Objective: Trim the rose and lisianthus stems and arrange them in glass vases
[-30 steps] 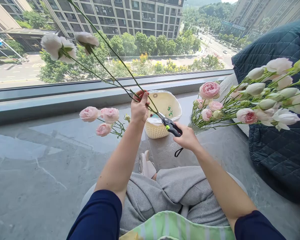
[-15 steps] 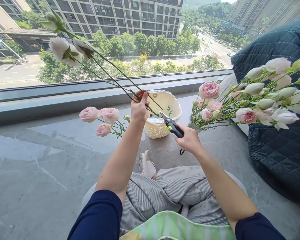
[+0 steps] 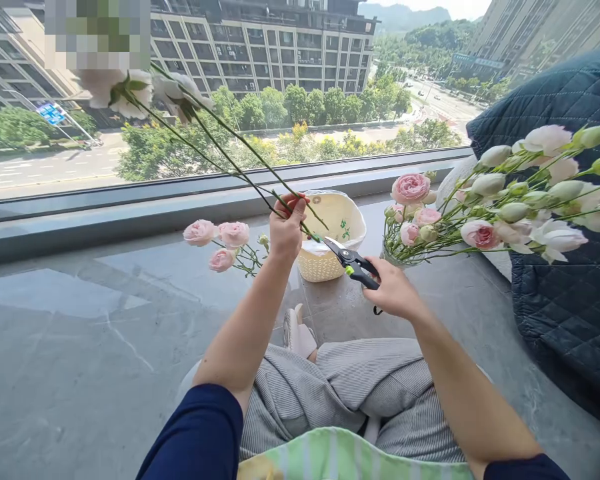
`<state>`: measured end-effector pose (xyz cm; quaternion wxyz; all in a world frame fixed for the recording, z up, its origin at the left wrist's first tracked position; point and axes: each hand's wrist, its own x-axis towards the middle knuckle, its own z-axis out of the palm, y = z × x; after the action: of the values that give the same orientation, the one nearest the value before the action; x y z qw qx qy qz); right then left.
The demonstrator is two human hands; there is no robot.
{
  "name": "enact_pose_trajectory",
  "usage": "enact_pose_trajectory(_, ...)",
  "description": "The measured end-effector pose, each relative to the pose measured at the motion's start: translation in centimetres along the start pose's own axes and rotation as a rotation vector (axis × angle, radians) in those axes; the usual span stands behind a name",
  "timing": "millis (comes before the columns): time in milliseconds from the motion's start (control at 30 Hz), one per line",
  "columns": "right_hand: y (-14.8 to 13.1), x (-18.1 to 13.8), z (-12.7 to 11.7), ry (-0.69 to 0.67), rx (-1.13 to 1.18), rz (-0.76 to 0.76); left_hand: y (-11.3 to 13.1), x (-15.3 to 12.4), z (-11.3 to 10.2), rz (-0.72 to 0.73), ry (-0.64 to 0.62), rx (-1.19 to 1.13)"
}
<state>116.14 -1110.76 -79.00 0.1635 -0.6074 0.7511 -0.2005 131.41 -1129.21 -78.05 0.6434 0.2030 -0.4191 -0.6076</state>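
Note:
My left hand (image 3: 289, 227) is closed around the long green stems of white flowers (image 3: 130, 97), whose heads lean out to the upper left. Part of the topmost bloom is hidden by a pixelated patch. The cut ends of the stems point down over a cream wastebasket (image 3: 323, 268) with a clear liner. In my right hand (image 3: 394, 288) are black pruning shears (image 3: 353, 259) with a light green catch, gripped by handles that stand apart. Their blade tips are at the lower stem end; whether they touch it I cannot tell. Green scraps lie inside the basket.
Pink flowers (image 3: 233, 233) stand left of the basket. To the right, a glass vase (image 3: 403, 253) holds many pink and white blooms and buds. A dark quilted cover (image 3: 565, 300) drapes at far right. The window ledge (image 3: 130, 210) runs behind.
The shears' handles have spread apart, and the blades have come up to the lower stem end. My left hand keeps its hold on the stems. The whole view has shifted slightly.

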Motion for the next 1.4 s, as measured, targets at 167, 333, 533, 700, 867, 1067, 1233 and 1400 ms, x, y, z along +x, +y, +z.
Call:
enact_pose_trajectory(167, 0.7, -1.5, -1.6, -0.235, -0.143, -0.117, 2.0, -1.5, -0.1, 0.013, -0.062, 0.047)
enact_pose_trajectory(333, 1.8, -1.5, 0.5, -0.403, -0.302, -0.216, 3.8, -4.1, -2.0, 0.012, -0.113, 0.233)
enact_pose_trajectory(533, 2.7, 1.1, 10.3, -0.447, -0.352, -0.076, 5.5, -7.6, -4.7, -0.027, -0.142, 0.421)
enact_pose_trajectory(700, 4.8, 2.1, 16.9, -0.463, -0.414, -0.005, 6.2, -9.2, -6.5, -0.091, -0.152, 0.458)
enact_pose_trajectory(867, 6.7, 1.9, 20.0, -0.459, -0.509, -0.032, 6.1, -10.1, -8.2, -0.112, -0.150, 0.430)
enact_pose_trajectory(1067, 6.9, 1.8, 21.6, -0.489, -0.592, -0.078, 4.8, -10.6, -9.6, -0.128, -0.117, 0.406)
enact_pose_trajectory(1233, 5.7, 2.0, 20.7, -0.485, -0.616, -0.098, 5.4, -11.0, -9.3, -0.064, -0.134, 0.528)
enact_pose_trajectory(1400, 3.0, 1.8, 16.8, -0.483, -0.580, -0.070, 5.6, -10.1, -8.1, -0.021, -0.188, 0.669)
